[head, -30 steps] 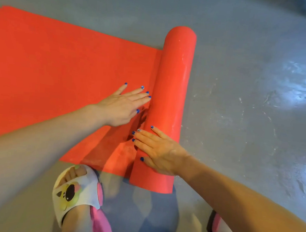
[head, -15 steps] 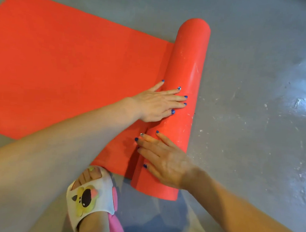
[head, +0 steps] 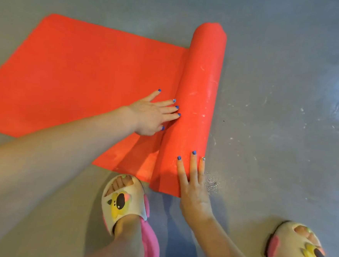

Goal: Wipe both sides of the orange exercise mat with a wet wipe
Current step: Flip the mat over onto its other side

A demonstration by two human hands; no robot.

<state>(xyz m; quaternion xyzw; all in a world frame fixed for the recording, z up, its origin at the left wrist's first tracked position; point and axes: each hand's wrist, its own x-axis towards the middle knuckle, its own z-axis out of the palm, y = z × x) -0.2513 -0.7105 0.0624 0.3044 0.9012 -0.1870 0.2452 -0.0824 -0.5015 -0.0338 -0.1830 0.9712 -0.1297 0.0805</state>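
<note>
The orange exercise mat [head: 78, 77] lies partly unrolled on the grey floor, its flat part spread to the left. Its rolled part [head: 197, 94] forms a thick tube running from the far middle to near my feet. My left hand [head: 153, 115] lies flat on the unrolled part, straight fingers touching the roll's left side. My right hand [head: 193, 182] rests with straight fingers on the roll's near end, along its right edge. No wet wipe is in view.
The grey floor [head: 276, 115] to the right of the roll carries pale scuffs and small specks. My two feet in cream and pink slippers [head: 123, 203] [head: 296, 249] stand just behind the mat's near edge.
My right hand has shifted from the roll's left side to its right edge at the near end. My left hand slid back off the roll onto the flat mat.
</note>
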